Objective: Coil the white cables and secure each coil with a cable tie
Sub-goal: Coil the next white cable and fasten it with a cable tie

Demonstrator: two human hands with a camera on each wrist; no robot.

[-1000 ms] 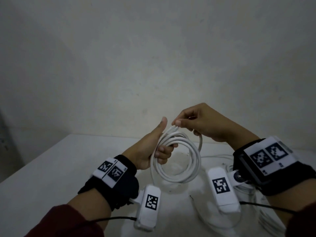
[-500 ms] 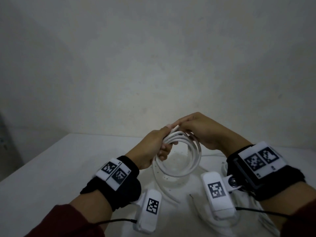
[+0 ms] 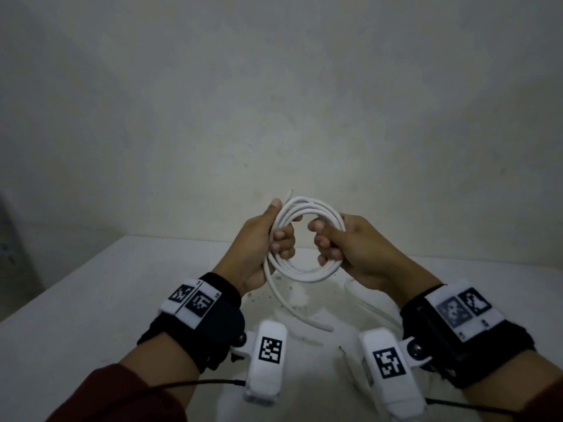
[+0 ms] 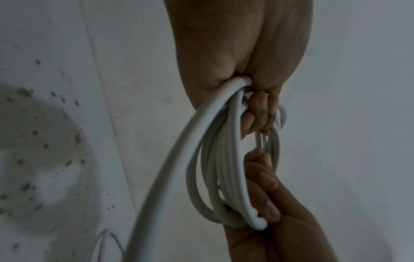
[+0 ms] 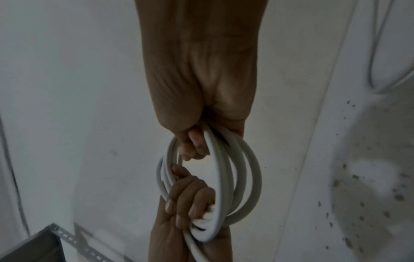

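A white cable coil (image 3: 304,273) of several loops hangs in the air above the table, facing me. My left hand (image 3: 278,228) grips its left side, thumb up along the loops. On the opposite side my right hand (image 3: 323,240) grips the coil with curled fingers. One short cable end (image 3: 289,194) sticks up at the top, and a loose tail (image 3: 300,312) droops to the table. The left wrist view shows the coil (image 4: 224,168) between my left fingers (image 4: 260,113) and the right hand (image 4: 268,186). The right wrist view has the coil (image 5: 226,177) between both hands.
The white table (image 3: 91,300) carries dark specks and meets a bare wall behind. More loose white cable (image 3: 365,304) lies at the right, also seen as cable (image 5: 380,53). A thin strip (image 3: 344,354) lies near my right wrist. A dark metal rack corner (image 5: 33,244) stands beside the table.
My right hand has left the top of the coil and now grips its right side. Both hands have lifted the coil and turned it to face me.
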